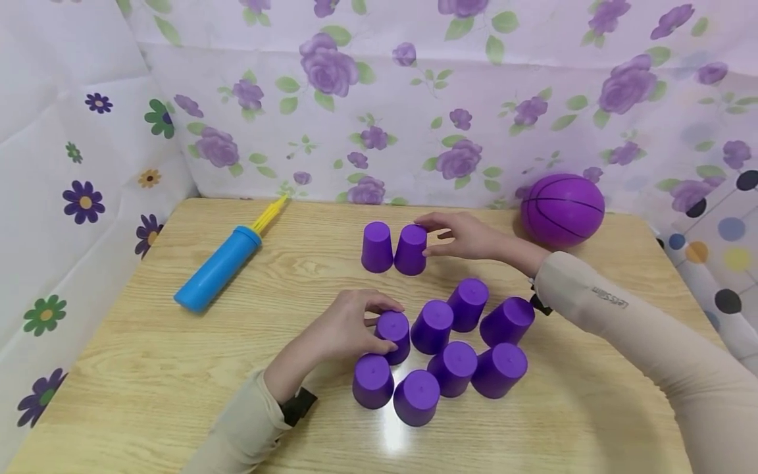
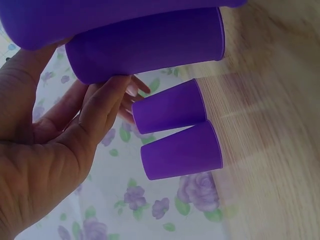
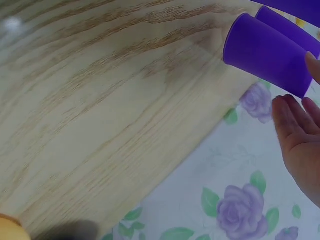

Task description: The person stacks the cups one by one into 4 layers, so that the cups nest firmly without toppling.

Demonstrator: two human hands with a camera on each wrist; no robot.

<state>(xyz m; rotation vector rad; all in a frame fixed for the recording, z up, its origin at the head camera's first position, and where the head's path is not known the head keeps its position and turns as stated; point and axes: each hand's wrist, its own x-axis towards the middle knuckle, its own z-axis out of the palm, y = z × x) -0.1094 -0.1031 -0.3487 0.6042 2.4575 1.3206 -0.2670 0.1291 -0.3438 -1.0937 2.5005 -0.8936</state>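
Observation:
Several purple cups stand upside down on the wooden table. My left hand [image 1: 349, 327] grips one purple cup [image 1: 394, 337] at the left of the front group, thumb on its near side and fingers on its far side. In the left wrist view that cup [image 2: 150, 45] runs along the fingers. Behind, a pair of cups stands side by side. My right hand [image 1: 464, 237] is at the right one of the pair [image 1: 411, 253], fingertips at its top and thumb at its side. In the right wrist view the fingers [image 3: 287, 117] are loosely extended beside this cup [image 3: 267, 55]. Left of it stands the other cup [image 1: 377, 250].
More upturned cups [image 1: 468, 306] cluster right of my left hand, below my right forearm. A purple ball [image 1: 562, 210] lies at the table's back right. A blue hand pump [image 1: 219, 268] with a yellow nozzle lies at the left. Flowered cloth [image 1: 379, 99] hangs behind the table.

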